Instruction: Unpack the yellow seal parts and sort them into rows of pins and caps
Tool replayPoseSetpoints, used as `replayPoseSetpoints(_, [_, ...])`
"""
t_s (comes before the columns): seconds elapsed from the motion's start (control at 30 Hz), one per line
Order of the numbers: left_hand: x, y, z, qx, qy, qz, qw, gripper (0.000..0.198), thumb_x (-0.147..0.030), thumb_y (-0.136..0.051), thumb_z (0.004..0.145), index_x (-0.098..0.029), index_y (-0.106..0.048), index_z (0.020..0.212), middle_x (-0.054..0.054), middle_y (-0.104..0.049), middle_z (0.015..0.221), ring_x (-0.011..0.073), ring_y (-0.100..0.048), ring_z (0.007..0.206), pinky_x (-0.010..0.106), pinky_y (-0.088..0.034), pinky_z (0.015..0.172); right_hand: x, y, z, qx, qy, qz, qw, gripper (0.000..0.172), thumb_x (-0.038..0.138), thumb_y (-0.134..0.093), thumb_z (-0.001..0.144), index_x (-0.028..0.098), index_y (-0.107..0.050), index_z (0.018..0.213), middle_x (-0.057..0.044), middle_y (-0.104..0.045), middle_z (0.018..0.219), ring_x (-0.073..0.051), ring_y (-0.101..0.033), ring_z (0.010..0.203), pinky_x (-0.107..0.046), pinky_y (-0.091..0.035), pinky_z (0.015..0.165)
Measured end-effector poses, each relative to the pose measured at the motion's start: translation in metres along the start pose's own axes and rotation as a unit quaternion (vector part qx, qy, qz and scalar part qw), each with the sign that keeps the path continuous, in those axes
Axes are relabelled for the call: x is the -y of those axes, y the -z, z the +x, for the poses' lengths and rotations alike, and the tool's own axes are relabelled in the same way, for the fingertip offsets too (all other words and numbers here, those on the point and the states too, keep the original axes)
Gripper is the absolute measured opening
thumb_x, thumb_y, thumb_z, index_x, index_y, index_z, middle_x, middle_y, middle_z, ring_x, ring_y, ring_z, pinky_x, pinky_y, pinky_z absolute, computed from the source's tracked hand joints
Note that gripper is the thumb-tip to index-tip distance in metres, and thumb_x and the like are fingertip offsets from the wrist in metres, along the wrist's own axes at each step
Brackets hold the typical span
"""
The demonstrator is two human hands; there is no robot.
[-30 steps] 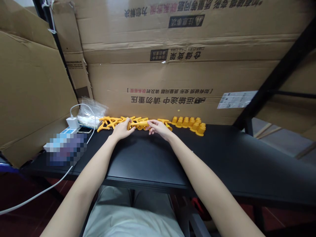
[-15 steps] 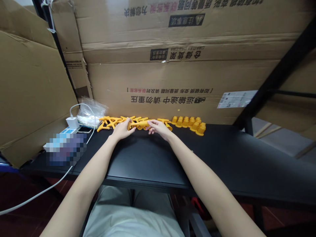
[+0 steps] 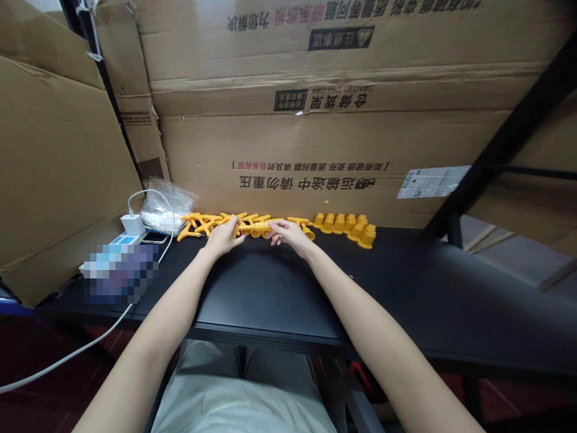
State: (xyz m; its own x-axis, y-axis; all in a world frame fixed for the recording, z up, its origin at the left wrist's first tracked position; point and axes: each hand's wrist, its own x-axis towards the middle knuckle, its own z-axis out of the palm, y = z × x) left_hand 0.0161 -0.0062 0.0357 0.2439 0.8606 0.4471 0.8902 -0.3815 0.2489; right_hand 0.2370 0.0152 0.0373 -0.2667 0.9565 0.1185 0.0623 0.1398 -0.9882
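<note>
Between my two hands runs a long yellow plastic piece (image 3: pixel 258 227), seen nearly edge-on. My left hand (image 3: pixel 222 238) is closed on its left end, thumb pointing toward the middle. The fingertips of my right hand (image 3: pixel 290 235) pinch its right end, with the other fingers curled. Just behind the hands lies a row of yellow branched plastic pieces (image 3: pixel 198 222). Small yellow cup-shaped parts (image 3: pixel 309 233) show around the right hand, partly hidden by it. Farther right, several yellow stepped cups (image 3: pixel 338 224) stand upside down in rows.
A tall cardboard sheet (image 3: pixel 270 132) closes off the back of the black table (image 3: pixel 270 294). To the left are a clear plastic bag (image 3: pixel 164 204), a white charger (image 3: pixel 132 224) with its cable, a power strip (image 3: pixel 124 239) and a phone (image 3: pixel 154 238). A black post rises at right.
The hands stay almost in place on the yellow piece. It appears slightly turned, and more of the cup-shaped parts show below it.
</note>
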Motion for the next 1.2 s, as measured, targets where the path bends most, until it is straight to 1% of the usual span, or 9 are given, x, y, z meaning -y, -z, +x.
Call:
replayPoseSetpoints(0.33, [-0.002,0.0,0.0,0.007,0.021,0.015,1.0,0.035,-0.035,-0.058,0.083,-0.021,-0.047,0.113,0.007,-0.068,0.1,0.0235,-0.065,0.093,0.031,-0.048,0.079,0.0,-0.005,-0.001,-0.01,-0.009,0.024,1.0,0.022,0.037,-0.065,0.084,0.015,-0.062,0.084,-0.004,-0.069,0.066,-0.009,-0.061,0.047,-0.017,-0.045,0.045])
replayPoseSetpoints(0.47, [-0.003,0.001,-0.001,-0.012,0.003,-0.03,0.999,0.06,-0.046,-0.059,0.082,-0.023,-0.036,0.132,0.01,-0.063,0.117,0.0242,-0.062,0.104,0.034,-0.048,0.084,0.001,-0.009,0.001,-0.022,-0.016,0.118,0.993,0.018,0.034,-0.062,0.087,0.017,-0.058,0.086,-0.005,-0.071,0.077,-0.012,-0.066,0.056,-0.022,-0.053,0.058])
replayPoseSetpoints(0.57, [0.001,-0.002,-0.001,-0.019,-0.014,-0.035,0.999,0.072,-0.044,-0.059,0.082,-0.025,-0.025,0.142,0.011,-0.057,0.127,0.0237,-0.058,0.113,0.035,-0.046,0.092,0.0,-0.005,0.005,-0.074,0.011,0.191,0.979,0.018,0.032,-0.065,0.084,0.02,-0.051,0.083,-0.001,-0.07,0.08,-0.013,-0.069,0.063,-0.027,-0.057,0.071])
replayPoseSetpoints(0.63, [0.006,-0.005,0.0,-0.012,-0.004,-0.003,1.0,0.063,-0.037,-0.056,0.084,-0.023,-0.032,0.14,0.012,-0.057,0.126,0.025,-0.054,0.117,0.039,-0.043,0.097,-0.003,0.0,0.009,-0.126,0.041,0.219,0.967,0.025,0.031,-0.069,0.08,0.022,-0.046,0.084,0.001,-0.068,0.079,-0.014,-0.07,0.068,-0.029,-0.057,0.076])
replayPoseSetpoints(0.73, [0.013,-0.012,0.001,0.011,0.038,0.056,0.998,0.043,-0.031,-0.051,0.085,-0.02,-0.049,0.126,0.014,-0.058,0.124,0.0289,-0.049,0.122,0.047,-0.037,0.101,-0.011,0.011,0.016,-0.188,0.097,0.215,0.953,0.036,0.035,-0.073,0.074,0.025,-0.041,0.087,0.002,-0.066,0.084,-0.015,-0.07,0.074,-0.031,-0.057,0.076])
replayPoseSetpoints(0.9, [0.021,-0.02,-0.001,0.071,0.092,0.112,0.987,0.037,-0.034,-0.047,0.086,-0.019,-0.054,0.119,0.017,-0.058,0.125,0.0323,-0.047,0.123,0.055,-0.032,0.102,-0.022,0.02,0.027,-0.253,0.183,0.142,0.939,0.043,0.047,-0.069,0.072,0.026,-0.037,0.091,-0.002,-0.061,0.099,-0.016,-0.068,0.084,-0.032,-0.055,0.079])
replayPoseSetpoints(1.0, [0.021,-0.022,-0.002,0.093,0.096,0.122,0.983,0.037,-0.034,-0.044,0.087,-0.019,-0.054,0.119,0.017,-0.057,0.127,0.0328,-0.048,0.122,0.058,-0.03,0.102,-0.029,0.02,0.026,-0.276,0.229,0.009,0.934,0.039,0.044,-0.064,0.075,0.025,-0.039,0.099,-0.006,-0.057,0.108,-0.017,-0.064,0.094,-0.035,-0.052,0.086])
replayPoseSetpoints(1.13, [0.022,-0.023,-0.001,0.09,0.101,0.123,0.983,0.036,-0.028,-0.042,0.088,-0.019,-0.054,0.119,0.017,-0.058,0.125,0.0324,-0.051,0.119,0.059,-0.031,0.101,-0.039,0.019,0.019,-0.242,0.285,-0.238,0.896,0.03,0.03,-0.056,0.081,0.023,-0.046,0.108,-0.013,-0.054,0.117,-0.025,-0.053,0.116,-0.043,-0.044,0.098])
replayPoseSetpoints(1.2, [0.023,-0.023,-0.001,0.081,0.109,0.125,0.983,0.035,-0.025,-0.041,0.087,-0.02,-0.055,0.118,0.016,-0.06,0.122,0.0316,-0.052,0.116,0.058,-0.032,0.1,-0.046,0.016,0.018,-0.207,0.308,-0.318,0.872,0.029,0.024,-0.052,0.082,0.022,-0.049,0.11,-0.015,-0.052,0.122,-0.027,-0.048,0.122,-0.046,-0.04,0.102])
